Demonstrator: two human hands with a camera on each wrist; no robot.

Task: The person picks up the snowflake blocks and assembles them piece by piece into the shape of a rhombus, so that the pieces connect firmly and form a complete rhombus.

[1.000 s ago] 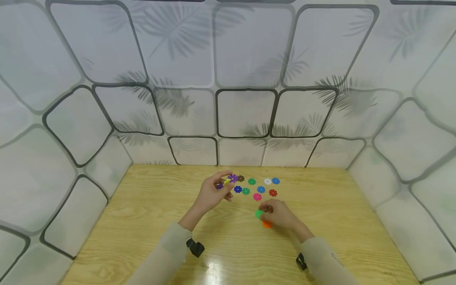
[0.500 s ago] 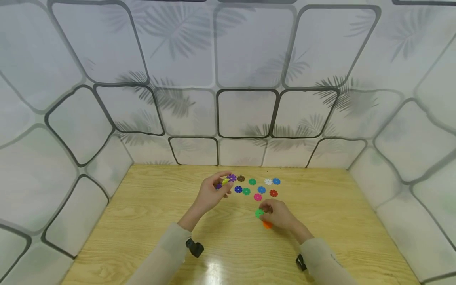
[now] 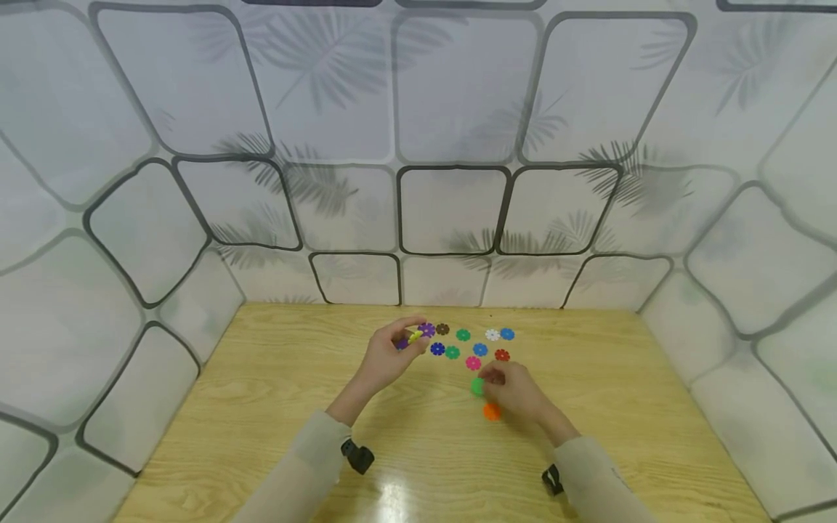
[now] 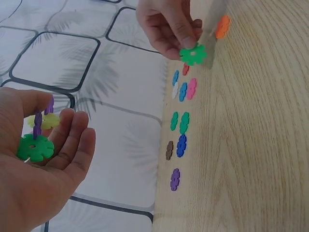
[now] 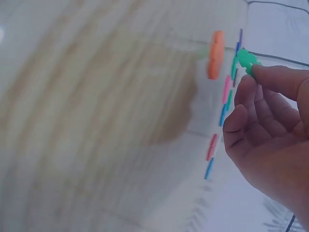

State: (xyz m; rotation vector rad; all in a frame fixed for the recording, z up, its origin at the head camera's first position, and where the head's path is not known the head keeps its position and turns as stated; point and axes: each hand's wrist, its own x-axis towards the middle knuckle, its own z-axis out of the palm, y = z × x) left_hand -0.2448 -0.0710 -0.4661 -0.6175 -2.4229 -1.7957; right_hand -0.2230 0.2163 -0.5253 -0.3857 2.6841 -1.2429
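Note:
In my left hand (image 3: 390, 356) I hold a chain of joined notched plastic discs. The left wrist view shows a green disc (image 4: 35, 148), a yellow disc (image 4: 43, 121) and purple discs (image 4: 37, 125) slotted together, partly hidden by the fingers. My right hand (image 3: 513, 391) pinches a single bright green disc (image 5: 247, 60) between thumb and fingers, above the table. Just below that hand in the head view, an orange disc (image 3: 492, 412) lies on the wood. The two hands are apart.
Several loose discs lie on the wooden table (image 3: 294, 407) beyond my hands, among them pink (image 3: 474, 362), red (image 3: 502, 355), white (image 3: 492, 335), dark blue (image 3: 437, 349), brown (image 3: 442, 329) and purple (image 4: 175, 179). Patterned wall panels (image 3: 451, 211) enclose the back and sides.
My right hand has shifted slightly away from me with the green disc, showing more of the orange disc. The chain in my left hand has tilted a little; that hand stays nearly in place.

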